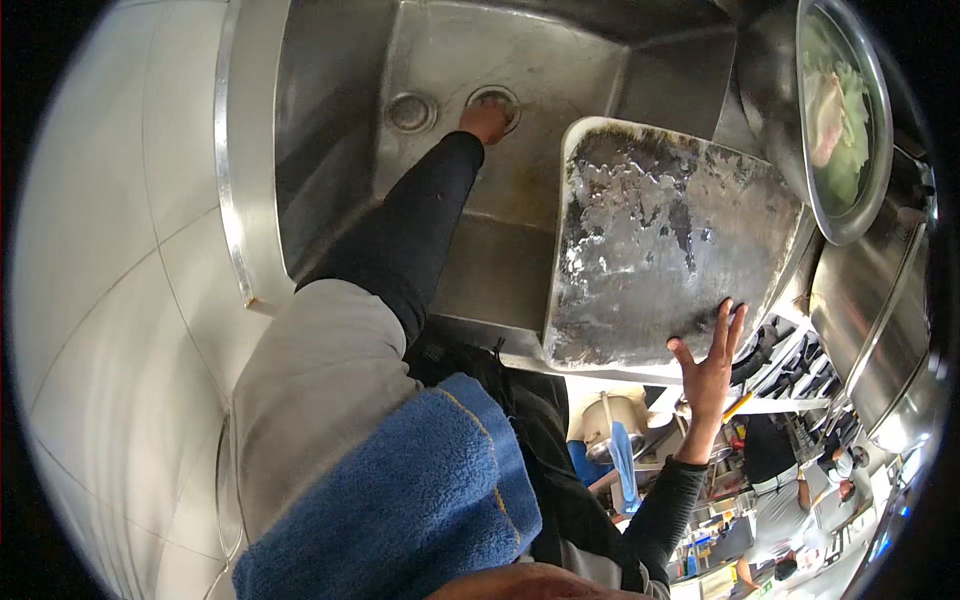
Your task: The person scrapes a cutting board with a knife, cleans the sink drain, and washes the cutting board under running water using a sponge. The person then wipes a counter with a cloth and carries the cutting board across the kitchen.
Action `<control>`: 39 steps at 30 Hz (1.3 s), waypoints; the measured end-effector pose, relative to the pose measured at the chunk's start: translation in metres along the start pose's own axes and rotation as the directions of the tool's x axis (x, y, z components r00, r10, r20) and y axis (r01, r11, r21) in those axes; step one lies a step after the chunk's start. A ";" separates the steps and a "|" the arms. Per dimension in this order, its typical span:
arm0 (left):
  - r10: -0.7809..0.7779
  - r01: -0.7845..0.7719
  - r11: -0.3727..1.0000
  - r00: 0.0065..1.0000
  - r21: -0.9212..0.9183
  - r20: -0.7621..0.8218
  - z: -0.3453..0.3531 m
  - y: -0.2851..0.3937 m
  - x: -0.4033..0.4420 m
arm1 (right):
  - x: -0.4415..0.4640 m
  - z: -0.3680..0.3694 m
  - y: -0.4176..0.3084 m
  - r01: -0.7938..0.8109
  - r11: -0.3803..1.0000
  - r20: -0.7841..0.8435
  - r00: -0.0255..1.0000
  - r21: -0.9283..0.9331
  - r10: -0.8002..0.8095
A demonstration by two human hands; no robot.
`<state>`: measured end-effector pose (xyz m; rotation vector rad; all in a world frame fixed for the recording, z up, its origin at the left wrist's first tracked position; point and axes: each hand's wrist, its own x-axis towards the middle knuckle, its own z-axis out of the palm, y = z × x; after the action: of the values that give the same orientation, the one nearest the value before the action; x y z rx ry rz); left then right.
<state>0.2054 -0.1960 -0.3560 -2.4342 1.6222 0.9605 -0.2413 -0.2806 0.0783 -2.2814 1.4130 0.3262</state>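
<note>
Drain (497,94) under left hand (484,121), worn panel (670,240) at right hand's (707,378) fingertips

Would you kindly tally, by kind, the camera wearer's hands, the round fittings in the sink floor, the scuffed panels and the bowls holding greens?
Hands: 2 (left hand, right hand)
Round fittings: 2
Scuffed panel: 1
Bowl holding greens: 1
Total: 6

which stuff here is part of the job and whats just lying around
Seemingly part of the job:
sink
drain, left hand at it
patchy dark tray, right hand on it

Seemingly just around:
metal bowl with green contents
blue towel
</note>
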 end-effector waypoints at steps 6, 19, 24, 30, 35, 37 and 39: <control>0.178 -0.168 0.920 0.984 0.353 0.005 -0.011 -0.002 -0.013 | 0.002 0.000 -0.001 -0.008 1.000 0.018 1.000 0.019 0.008; 0.043 -0.042 0.998 0.999 0.041 -0.031 -0.025 0.005 0.006 | 0.005 -0.001 -0.003 -0.005 0.999 0.016 1.000 0.048 0.004; 0.054 -0.053 0.999 0.998 -0.011 0.021 0.010 -0.012 0.041 | 0.004 -0.002 -0.002 -0.004 1.000 0.028 1.000 0.010 0.004; 0.198 -0.208 0.929 0.978 -0.307 -0.067 -0.016 -0.026 0.000 | 0.004 -0.003 -0.003 -0.017 0.999 0.027 1.000 0.050 0.015; 0.209 0.226 0.179 0.942 -0.958 0.261 -0.035 -0.032 -0.109 | 0.003 -0.002 0.001 0.016 1.000 0.003 1.000 0.021 -0.016; 0.226 0.436 0.030 0.874 -0.900 0.431 -0.024 -0.048 -0.154 | 0.002 -0.002 0.002 0.005 1.000 0.014 1.000 0.016 -0.005; -0.041 0.526 -0.059 0.848 -0.848 0.529 -0.016 -0.052 -0.172 | 0.001 0.000 0.004 -0.034 0.999 0.032 0.999 0.018 0.033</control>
<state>0.2141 -0.0394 -0.2673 -2.5369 -0.1757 2.9579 -0.2448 -0.2829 0.0769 -2.2297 1.4342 0.3562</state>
